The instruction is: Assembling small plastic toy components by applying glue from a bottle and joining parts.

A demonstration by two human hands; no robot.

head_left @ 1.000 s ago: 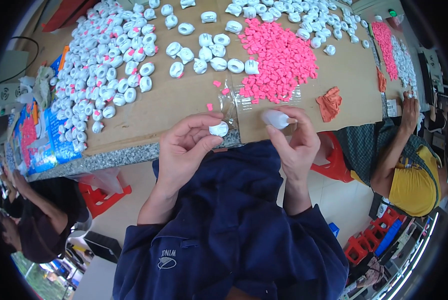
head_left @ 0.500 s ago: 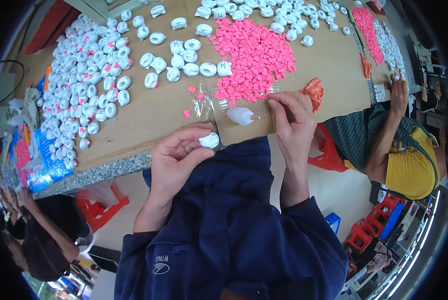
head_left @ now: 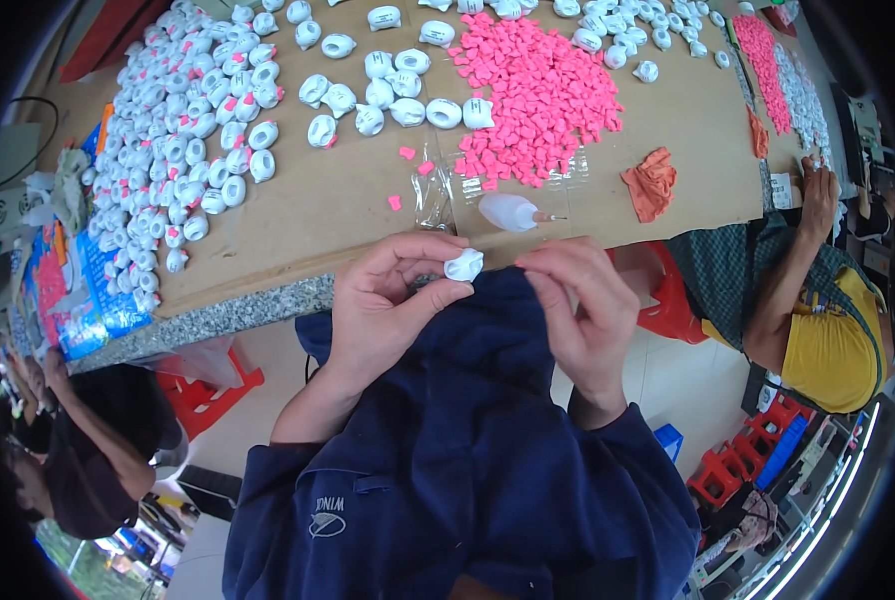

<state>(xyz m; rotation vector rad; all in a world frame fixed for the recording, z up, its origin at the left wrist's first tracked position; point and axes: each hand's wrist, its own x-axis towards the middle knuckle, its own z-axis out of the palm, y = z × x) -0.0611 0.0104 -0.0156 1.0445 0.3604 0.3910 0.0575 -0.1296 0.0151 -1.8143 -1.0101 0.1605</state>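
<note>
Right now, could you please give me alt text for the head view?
A person's left hand holds a small white piece near the edge of a cardboard-covered table, the right hand close beside it. Beyond lie a translucent bottle on its side, heaped pink pieces and many white ones.

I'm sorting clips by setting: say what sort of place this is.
Probably a small-parts assembly workshop: many pink pieces and white parts lie on a cardboard-covered table, and a co-worker in yellow is at the right, beside similar ones.
</note>
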